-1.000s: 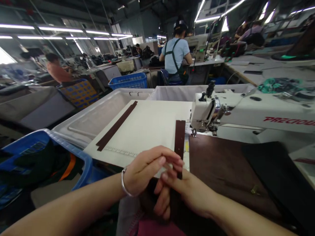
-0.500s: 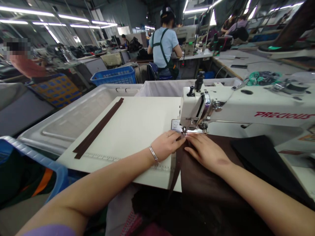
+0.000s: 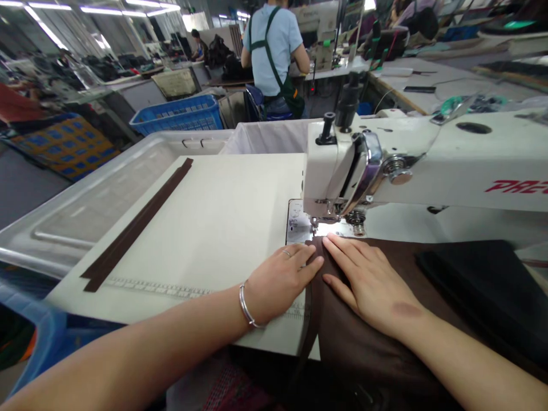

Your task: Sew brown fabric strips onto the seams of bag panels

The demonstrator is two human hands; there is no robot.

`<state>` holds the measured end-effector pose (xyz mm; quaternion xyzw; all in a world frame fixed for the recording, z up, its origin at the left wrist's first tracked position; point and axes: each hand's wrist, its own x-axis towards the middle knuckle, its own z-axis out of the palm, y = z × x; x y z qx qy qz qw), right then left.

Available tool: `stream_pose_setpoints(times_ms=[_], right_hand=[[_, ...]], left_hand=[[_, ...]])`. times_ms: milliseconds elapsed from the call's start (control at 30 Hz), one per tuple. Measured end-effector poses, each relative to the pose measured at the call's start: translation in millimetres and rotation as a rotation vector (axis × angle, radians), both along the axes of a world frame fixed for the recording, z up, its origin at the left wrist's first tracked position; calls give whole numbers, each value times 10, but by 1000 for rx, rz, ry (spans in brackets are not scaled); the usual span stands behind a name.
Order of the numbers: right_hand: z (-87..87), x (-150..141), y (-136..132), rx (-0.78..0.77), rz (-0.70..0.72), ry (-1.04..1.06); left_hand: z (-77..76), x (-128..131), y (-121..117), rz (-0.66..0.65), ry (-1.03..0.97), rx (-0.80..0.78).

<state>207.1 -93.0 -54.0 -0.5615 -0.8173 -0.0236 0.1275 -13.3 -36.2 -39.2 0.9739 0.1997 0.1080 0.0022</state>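
Observation:
A brown fabric panel [image 3: 355, 337] lies in front of the sewing machine's needle area [image 3: 314, 225], its top edge close to the presser foot. Along the panel's left edge runs a narrow brown strip [image 3: 315, 302], which hangs over the table's front. My left hand [image 3: 280, 279], with a ring and a silver bangle, has its thumb and fingers closed on the strip's upper end. Flat on the panel rests my right hand [image 3: 370, 279], fingers stretched toward the foot and thumb apart. Both hands' fingertips are just short of the foot.
The white sewing machine head [image 3: 342, 165] stands over the work. Brown strips [image 3: 141, 222] lie at the left of the white tabletop [image 3: 231, 211], beyond a printed ruler [image 3: 162, 288]. Black fabric [image 3: 475, 279] lies right. Blue basket [image 3: 51, 337] stands near left; a person [image 3: 274, 51] sits ahead.
The view has shifted closer to the machine. My fingertips sit slightly farther from the presser foot, toward me. Both hands stay on the brown fabric.

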Motion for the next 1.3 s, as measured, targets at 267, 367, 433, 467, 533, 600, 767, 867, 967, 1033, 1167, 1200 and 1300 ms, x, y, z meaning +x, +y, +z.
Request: stream_pose_setpoints(times_ms=[267, 367, 433, 467, 533, 600, 767, 867, 967, 1033, 1167, 1200, 1300], right_hand=[[17, -6, -3, -13, 1, 9], [25, -11, -4, -18, -6, 4], [26, -15, -7, -12, -7, 8], [25, -16, -9, -10, -6, 10], [20, -16, -11, -7, -6, 13], [16, -11, -9, -8, -6, 11], [40, -5, 47, -11, -6, -32], [64, -11, 106, -6, -4, -62], [72, -11, 154, -12, -10, -82], [66, -5, 169, -19, -16, -92], [46, 15, 176, -19, -27, -96], [42, 18, 178, -18, -27, -96], [35, 19, 190, -17, -27, -97]], left_hand=[[-10, 46, 17, 46, 23, -30], [-9, 49, 20, 56, 32, -34], [-11, 50, 17, 57, 33, -30], [-11, 51, 15, 59, 33, -25], [-11, 54, 12, 62, 35, -18], [-10, 59, 16, 61, 38, -13], [-4, 79, 77, 43, 37, 24], [-8, 95, 131, 49, 39, 28], [-22, 110, 174, 61, 29, 22], [-35, 116, 194, 52, 21, 21], [-52, 117, 216, 37, 3, 20], [-53, 118, 219, 38, -2, 19], [-56, 123, 225, 45, -2, 15]])
